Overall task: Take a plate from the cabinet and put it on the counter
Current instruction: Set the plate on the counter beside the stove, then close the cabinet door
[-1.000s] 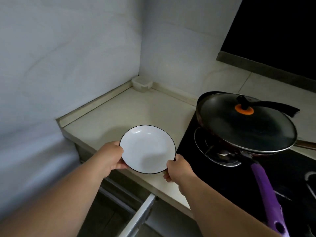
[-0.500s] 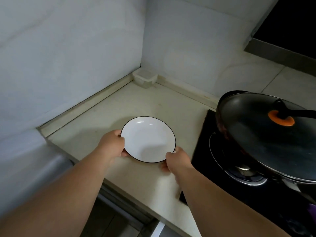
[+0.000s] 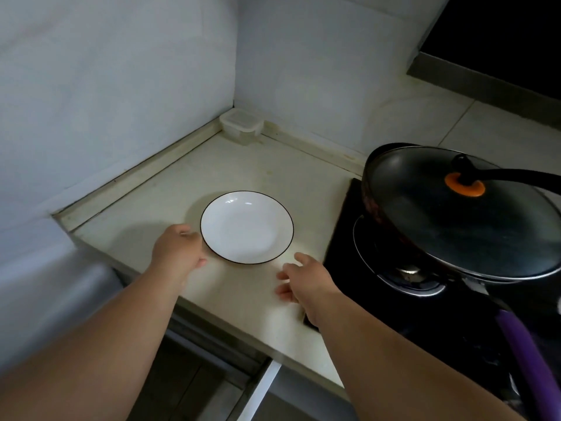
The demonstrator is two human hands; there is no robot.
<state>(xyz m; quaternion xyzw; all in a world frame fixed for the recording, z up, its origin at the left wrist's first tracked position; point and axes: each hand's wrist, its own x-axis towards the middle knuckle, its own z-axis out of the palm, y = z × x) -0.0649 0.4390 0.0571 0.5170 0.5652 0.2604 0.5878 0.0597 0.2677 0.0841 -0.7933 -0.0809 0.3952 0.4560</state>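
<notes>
A white plate (image 3: 246,227) with a thin black rim lies flat on the pale counter (image 3: 249,174), left of the stove. My left hand (image 3: 179,252) sits at the plate's left edge with fingers loosely curled; whether it still touches the rim I cannot tell. My right hand (image 3: 302,276) hovers just below and right of the plate, fingers spread, apart from it and holding nothing.
A lidded black pan (image 3: 455,208) stands on the black stove (image 3: 343,238) at the right, with a purple handle (image 3: 528,360) near the lower right. A small clear lidded box (image 3: 241,126) sits in the wall corner. An open drawer edge (image 3: 258,390) juts out below the counter.
The plate came down onto the counter and both hands let go of it. The right hand has pulled back toward me; the left stays beside the rim.
</notes>
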